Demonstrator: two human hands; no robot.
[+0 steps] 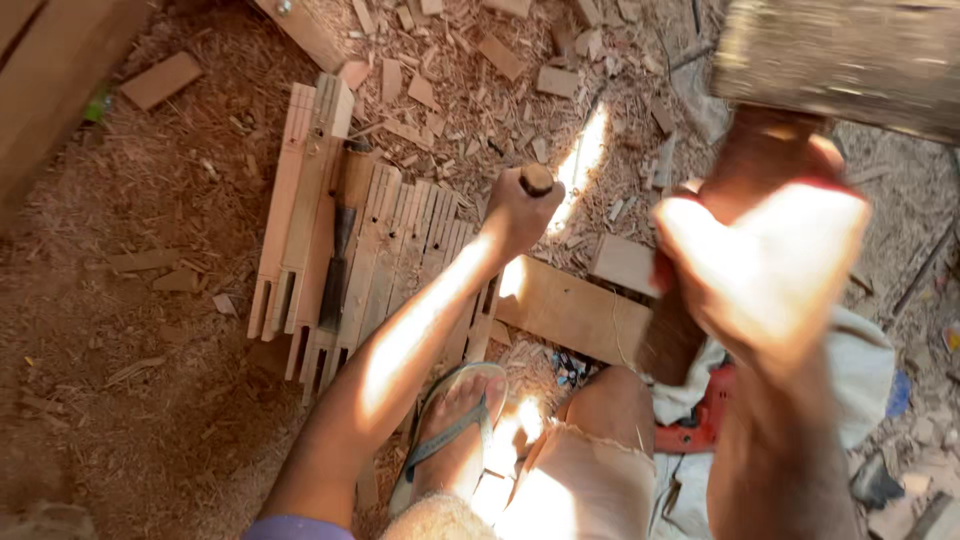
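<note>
Here my left hand [515, 215] sits near the middle of the frame, fingers closed tight around a chisel handle [536, 179], whose rounded wooden end pokes out above my fist. The blade below is hidden by my hand, so I cannot tell exactly where it meets the wood. My right hand [765, 265] is raised close to the camera at the right of the frame, blurred and brightly lit, wrapped fully around the handle of a wooden mallet [850, 55], whose heavy block head fills the upper right corner.

Under my left hand lies a wooden plank [575, 310], running from centre toward the lower right. To its left, a row of slotted wooden pieces [340, 230] lies side by side, with a second chisel [340, 270] resting on top of them. My foot in a flip-flop [455, 430] is planted at the bottom centre, just beside those pieces. Wood chips [480, 60] and sawdust cover the ground across the top of the frame. A red tool [700, 425] lies on a pale cloth [865, 365] at the lower right.
</note>
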